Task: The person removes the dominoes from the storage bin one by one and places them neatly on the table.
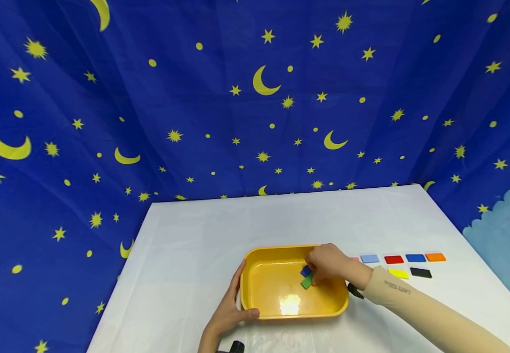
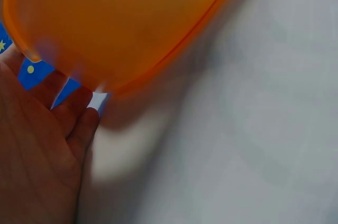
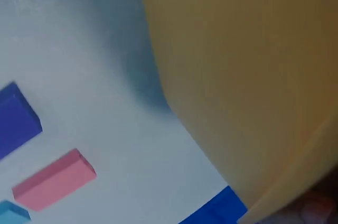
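A yellow plastic tub (image 1: 272, 294) stands on the white table. My left hand (image 1: 230, 306) grips its left end, thumb over the near rim and fingers spread along the side. In the left wrist view those fingers (image 2: 74, 110) lie against the tub's outer wall. Inside the tub, toward its right end, my right hand (image 1: 327, 262) reaches down with curled fingers. It pinches a small green block (image 1: 307, 281) at the fingertips. A blue block (image 1: 305, 270) lies right beside it, partly covered by the fingers. The right wrist view hides the fingertips behind the tub wall.
Right of the tub lie flat blocks: light blue (image 1: 369, 258), red (image 1: 394, 260), blue (image 1: 416, 258), orange (image 1: 435, 257), yellow (image 1: 398, 274) and black (image 1: 420, 272). A pink block (image 3: 54, 180) and a purple block (image 3: 16, 118) show closer to the tub. A starry blue curtain (image 1: 219, 108) hangs behind.
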A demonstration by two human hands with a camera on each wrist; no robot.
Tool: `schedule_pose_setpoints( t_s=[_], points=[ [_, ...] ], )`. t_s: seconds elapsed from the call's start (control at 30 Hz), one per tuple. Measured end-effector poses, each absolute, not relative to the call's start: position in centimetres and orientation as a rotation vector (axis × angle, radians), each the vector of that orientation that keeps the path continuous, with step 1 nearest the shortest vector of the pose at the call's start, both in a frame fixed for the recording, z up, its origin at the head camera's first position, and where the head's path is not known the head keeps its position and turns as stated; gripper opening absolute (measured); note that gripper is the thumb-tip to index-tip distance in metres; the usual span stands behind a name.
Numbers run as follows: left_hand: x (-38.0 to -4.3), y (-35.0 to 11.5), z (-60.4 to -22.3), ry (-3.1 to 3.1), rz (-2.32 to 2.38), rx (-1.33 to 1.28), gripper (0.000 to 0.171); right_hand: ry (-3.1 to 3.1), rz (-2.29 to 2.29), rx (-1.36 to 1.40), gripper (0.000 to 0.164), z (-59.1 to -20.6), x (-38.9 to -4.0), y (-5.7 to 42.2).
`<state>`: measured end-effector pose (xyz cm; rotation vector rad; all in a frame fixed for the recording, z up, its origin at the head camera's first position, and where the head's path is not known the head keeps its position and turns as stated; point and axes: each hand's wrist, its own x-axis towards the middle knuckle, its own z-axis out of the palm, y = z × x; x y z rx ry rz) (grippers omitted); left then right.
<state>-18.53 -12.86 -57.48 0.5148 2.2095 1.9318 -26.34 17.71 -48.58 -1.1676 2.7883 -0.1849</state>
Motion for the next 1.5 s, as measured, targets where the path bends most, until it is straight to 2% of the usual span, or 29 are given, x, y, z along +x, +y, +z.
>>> schedule_pose_setpoints(
  t_s=[0.2,0.5,0.97,1.23,1.5],
  points=[
    [-18.5,-12.9,-57.5,2.228,1.924,0.524,0.109,2.676,-0.233,-1.198,0.037,-49.1,-26.7,17.9],
    [-18.5,-12.9,-57.5,2.217,1.934,0.52,0.109,2.589,-0.393,-1.077,0.033,-49.9,-26.5,17.4],
    [-18.5,-12.9,-57.5,2.262,1.905,0.528,0.109,2.604,-0.489,-1.047,0.032,-50.3,-25.9,17.4],
    [-18.4,-12.8,-57.6,2.237,1.913,0.48,0.11,2.565,-0.772,-1.065,0.022,-49.9,-26.0,18.3],
    [-18.3,-12.8,-57.4,2.222,1.929,0.455,0.11,2.504,-1.111,-0.909,0.017,-49.1,-26.4,19.9]
  ],
)
